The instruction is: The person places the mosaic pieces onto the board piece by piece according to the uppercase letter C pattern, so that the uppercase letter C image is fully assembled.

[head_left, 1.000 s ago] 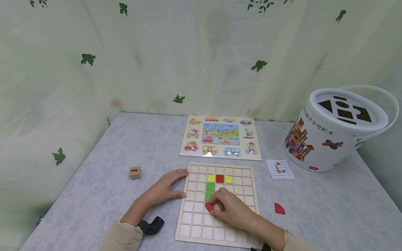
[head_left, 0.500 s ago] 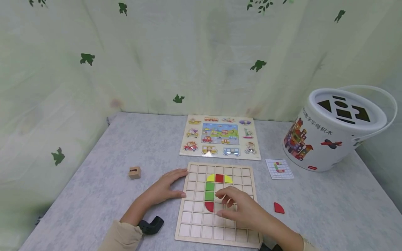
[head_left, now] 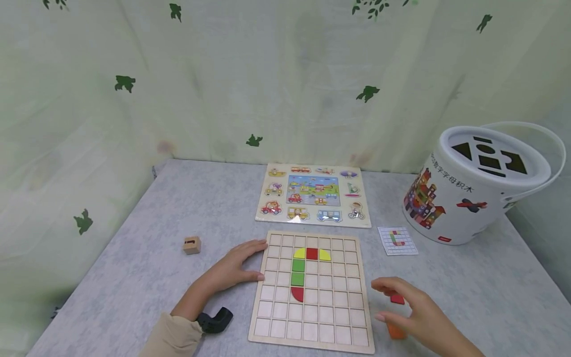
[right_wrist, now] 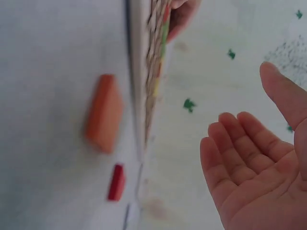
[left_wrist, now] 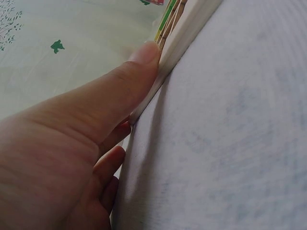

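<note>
My left hand [head_left: 232, 267] rests its fingertips and thumb along the left edge of a wooden grid board [head_left: 276, 327]; the left wrist view shows the thumb [left_wrist: 139, 62] against that edge. In the board's squares lie two yellow quarter-round pieces, a red square [head_left: 312, 254], two green squares [head_left: 298, 272] and a red quarter-round piece [head_left: 297, 294]. Right of the board my right hand [head_left: 415, 312] hovers with fingers apart and holds nothing. Beneath it lie a red piece [head_left: 397, 299] and an orange block [head_left: 396, 331], both partly hidden in the head view.
A small pattern card [head_left: 398, 241] lies right of the board. Behind the board is a vehicle picture puzzle [head_left: 313, 196]. A white lidded bucket [head_left: 473, 193] stands at the back right, and a wooden cube [head_left: 192, 245] sits at the left.
My right hand has let go of the red quarter-round piece on the board and moved right, over the loose red and orange pieces. My left hand has stayed at the edge.
</note>
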Demonstrator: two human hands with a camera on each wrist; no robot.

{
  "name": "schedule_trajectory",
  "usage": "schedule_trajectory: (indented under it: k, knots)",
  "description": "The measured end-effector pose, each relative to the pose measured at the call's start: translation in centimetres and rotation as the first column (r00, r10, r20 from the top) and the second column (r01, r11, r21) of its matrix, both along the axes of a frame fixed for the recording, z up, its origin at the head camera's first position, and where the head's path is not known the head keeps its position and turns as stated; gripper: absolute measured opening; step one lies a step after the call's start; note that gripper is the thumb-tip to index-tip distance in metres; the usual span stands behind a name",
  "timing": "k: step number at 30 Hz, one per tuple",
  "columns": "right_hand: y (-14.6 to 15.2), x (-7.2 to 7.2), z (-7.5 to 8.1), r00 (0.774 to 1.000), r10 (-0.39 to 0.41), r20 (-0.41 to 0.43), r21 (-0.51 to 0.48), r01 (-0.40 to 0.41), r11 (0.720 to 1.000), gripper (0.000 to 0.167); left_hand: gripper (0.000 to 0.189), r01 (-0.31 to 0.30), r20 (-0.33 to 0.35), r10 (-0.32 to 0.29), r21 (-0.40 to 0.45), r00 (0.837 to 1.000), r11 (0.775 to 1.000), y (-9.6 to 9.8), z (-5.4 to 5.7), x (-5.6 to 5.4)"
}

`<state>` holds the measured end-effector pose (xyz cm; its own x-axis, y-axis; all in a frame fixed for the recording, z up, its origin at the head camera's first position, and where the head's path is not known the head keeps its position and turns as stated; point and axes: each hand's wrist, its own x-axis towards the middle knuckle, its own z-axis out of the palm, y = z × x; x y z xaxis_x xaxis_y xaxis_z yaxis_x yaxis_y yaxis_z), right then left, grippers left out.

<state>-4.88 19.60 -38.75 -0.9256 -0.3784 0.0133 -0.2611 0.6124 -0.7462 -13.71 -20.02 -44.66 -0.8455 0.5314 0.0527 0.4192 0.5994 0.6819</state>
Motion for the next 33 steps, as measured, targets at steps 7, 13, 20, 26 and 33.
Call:
schedule_trajectory:
  k: [7, 13, 20, 26, 33]
  knots:
    - [2.4, 0.8, -2.2, 0.970, -0.075, 0.229, 0.017, 0.073, 0.997, 0.059, 0.074, 0.009, -0.002, -0.009, -0.001, 1.000, 1.000, 0.1, 0.0, -0.1]
    - [3.9, 1.3, -4.0, 0.957, -0.011, 0.289, 0.034, 0.002, 0.999, 0.064, 0.075, 0.008, 0.000, -0.008, -0.008, 1.000, 1.000, 0.1, 0.0, -0.1]
    - [5.0, 1.2, -4.8, 0.958, 0.055, 0.281, 0.061, -0.075, 0.995, 0.047, 0.075, 0.006, 0.003, -0.006, -0.009, 1.000, 1.000, 0.1, 0.0, 0.0]
    - [4.9, 1.0, -5.0, 0.966, 0.020, 0.257, 0.120, -0.053, 0.991, 0.034, 0.075, -0.002, 0.008, 0.002, -0.007, 1.000, 1.000, 0.1, 0.0, 0.0]
    - [3.9, 1.1, -4.4, 0.956, -0.095, 0.279, 0.098, 0.070, 0.993, 0.041, 0.075, 0.004, 0.008, -0.004, -0.005, 1.000, 1.000, 0.0, 0.0, 0.1]
